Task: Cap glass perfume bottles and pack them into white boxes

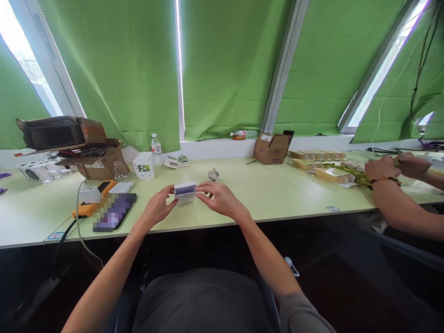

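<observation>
A small white box (185, 192) with an open top stands on the pale green table (263, 194) in front of me. My left hand (157, 206) grips its left side with curled fingers. My right hand (218, 199) holds its right side, fingertips on the rim. A small round glass bottle (213, 175) sits on the table just behind the box, untouched. A white printed carton (144, 165) stands further back to the left.
An orange device (90, 200) with a cable and a phone (114, 212) lie at my left. Open cardboard boxes (93, 159) stand at the back left, another (272, 148) at the back right. A water bottle (156, 148) stands by the sill. Another person's hands (395, 167) work over trays at the right.
</observation>
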Available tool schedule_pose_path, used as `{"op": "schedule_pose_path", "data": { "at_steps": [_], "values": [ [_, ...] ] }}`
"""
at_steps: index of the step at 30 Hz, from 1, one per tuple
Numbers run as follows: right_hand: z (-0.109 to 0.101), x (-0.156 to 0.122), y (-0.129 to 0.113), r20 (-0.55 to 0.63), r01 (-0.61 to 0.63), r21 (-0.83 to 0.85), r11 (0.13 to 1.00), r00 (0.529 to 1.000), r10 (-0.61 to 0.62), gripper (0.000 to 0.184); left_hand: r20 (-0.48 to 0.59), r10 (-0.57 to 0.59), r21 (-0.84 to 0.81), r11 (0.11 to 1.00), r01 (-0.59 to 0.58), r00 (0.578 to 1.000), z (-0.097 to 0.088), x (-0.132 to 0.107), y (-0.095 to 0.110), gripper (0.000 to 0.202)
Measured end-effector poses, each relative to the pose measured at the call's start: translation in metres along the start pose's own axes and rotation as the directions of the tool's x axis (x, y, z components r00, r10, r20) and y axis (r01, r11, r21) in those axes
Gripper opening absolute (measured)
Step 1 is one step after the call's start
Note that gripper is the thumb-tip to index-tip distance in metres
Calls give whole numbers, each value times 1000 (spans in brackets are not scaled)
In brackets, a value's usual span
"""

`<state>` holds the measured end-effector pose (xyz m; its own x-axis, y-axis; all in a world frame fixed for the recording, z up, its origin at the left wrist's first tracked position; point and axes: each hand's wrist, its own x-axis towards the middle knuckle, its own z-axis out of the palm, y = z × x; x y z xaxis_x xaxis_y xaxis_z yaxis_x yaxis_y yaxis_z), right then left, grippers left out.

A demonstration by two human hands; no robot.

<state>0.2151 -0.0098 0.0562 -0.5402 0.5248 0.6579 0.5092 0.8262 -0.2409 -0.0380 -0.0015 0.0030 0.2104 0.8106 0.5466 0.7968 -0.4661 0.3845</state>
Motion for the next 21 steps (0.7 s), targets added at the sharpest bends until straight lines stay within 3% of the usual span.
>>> {"op": "schedule_pose_path", "data": {
  "at_steps": [6, 10, 21],
  "values": [
    [-5, -1, 10, 34, -57, -15, 998, 998, 58, 23, 23, 18, 182, 983, -22, 1000, 2, -2, -6, 38],
    [-15, -3, 20, -8, -100, -19, 995, 995, 100, 23, 35, 47, 275, 960, -55, 998, 4, -2, -13, 42],
    [-27, -5, 36, -69, -150, -45, 988, 987, 147, 25, 105, 107, 277, 952, -132, 989, 12, -4, -19, 42]
  ]
}}
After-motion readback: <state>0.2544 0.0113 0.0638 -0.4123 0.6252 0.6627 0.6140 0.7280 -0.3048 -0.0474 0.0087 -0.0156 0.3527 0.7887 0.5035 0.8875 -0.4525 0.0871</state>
